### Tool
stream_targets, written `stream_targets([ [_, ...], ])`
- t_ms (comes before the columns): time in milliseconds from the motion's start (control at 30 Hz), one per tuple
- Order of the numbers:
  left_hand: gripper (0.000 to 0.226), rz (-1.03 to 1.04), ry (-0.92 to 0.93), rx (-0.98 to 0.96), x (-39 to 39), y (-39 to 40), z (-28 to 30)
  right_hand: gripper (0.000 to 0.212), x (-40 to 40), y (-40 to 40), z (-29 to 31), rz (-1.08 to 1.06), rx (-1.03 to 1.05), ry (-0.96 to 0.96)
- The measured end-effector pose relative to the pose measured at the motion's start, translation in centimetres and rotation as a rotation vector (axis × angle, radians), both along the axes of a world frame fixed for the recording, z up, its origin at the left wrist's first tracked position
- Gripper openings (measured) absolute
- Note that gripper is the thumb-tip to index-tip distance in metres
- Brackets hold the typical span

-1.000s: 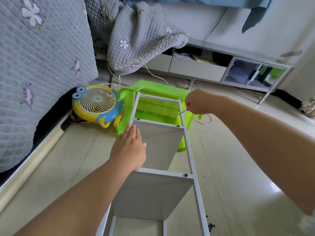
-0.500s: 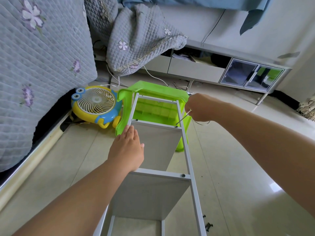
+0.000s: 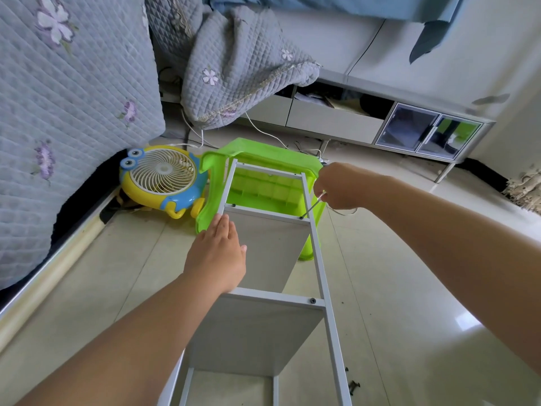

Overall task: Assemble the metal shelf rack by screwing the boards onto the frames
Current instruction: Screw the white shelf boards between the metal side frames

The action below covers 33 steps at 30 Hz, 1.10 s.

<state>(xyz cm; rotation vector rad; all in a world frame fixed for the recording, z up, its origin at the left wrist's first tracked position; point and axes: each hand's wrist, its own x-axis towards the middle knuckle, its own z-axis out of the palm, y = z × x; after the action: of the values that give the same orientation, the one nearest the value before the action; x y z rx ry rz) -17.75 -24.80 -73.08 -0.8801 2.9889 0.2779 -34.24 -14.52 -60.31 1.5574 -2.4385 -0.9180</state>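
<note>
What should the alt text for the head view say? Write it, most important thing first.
A person's right hand holds a thin metal tool on a screw of a white metal shelf rack lying on the floor, while the left hand rests flat on its other side. Behind it stand a green plastic stool and a yellow fan.

1. A shelf rack (image 3: 317, 259) lies on the floor (image 3: 409, 288), running away from the viewer.
2. Its far end rests against a stool (image 3: 263, 159) tipped on its side.
3. A fan (image 3: 162, 177) sits just left of the stool, beside a bed (image 3: 58, 98).
4. A low cabinet (image 3: 366, 121) stands behind.
5. What seem to be loose screws (image 3: 352, 385) lie right of the rack's near end.
</note>
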Motion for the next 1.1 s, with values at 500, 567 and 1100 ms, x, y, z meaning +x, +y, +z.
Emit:
stream_targets([
  [500, 0.058, 0.011, -0.024, 0.019, 0.2, 0.2, 0.3, 0.016, 0.8, -1.7, 0.8, -0.234, -0.103, -0.192],
  [567, 0.058, 0.014, -0.024, 0.017, 0.2, 0.3, 0.3, 0.026, 0.6, -1.5, 1.0, -0.213, -0.116, -0.163],
  [1100, 0.057, -0.003, -0.022, 0.009, 0.6, 0.5, 0.3, 0.029, 0.4, 0.4, 0.8, -0.308, -0.315, -0.295],
])
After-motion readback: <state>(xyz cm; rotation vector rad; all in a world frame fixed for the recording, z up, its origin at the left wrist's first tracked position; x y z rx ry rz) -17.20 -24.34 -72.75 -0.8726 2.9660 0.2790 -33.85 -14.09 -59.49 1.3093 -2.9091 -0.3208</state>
